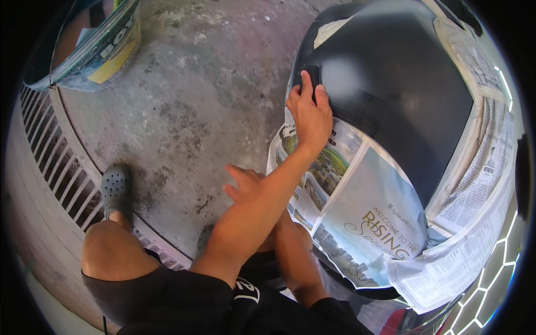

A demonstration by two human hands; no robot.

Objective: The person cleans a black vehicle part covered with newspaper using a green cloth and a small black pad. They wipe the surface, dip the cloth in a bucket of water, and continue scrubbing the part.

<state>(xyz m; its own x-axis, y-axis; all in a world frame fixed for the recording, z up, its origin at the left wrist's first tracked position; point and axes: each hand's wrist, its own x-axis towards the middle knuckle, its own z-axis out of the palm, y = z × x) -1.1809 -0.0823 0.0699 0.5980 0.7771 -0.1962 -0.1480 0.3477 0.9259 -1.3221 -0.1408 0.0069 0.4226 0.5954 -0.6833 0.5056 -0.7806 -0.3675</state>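
My arms are crossed, the left forearm passing over the right. My left hand (310,114) is closed on a small black block (316,75), pressing it against the left edge of a curved matte-black car body panel (391,72). The block lies partly under the fingers. My right hand (244,180) is held over the concrete floor, partly hidden behind my left forearm. Its visible fingers are stretched apart, with nothing seen in them. Newspaper sheets (365,195) mask the area below the panel, near my left wrist.
A worn bucket (95,75) with a wire handle stands at the upper left. Beneath it a metal drain grate (61,167) runs along the concrete floor (184,111). My foot in a grey clog (116,187) is beside the grate. More newspaper (474,162) covers the panel's right side.
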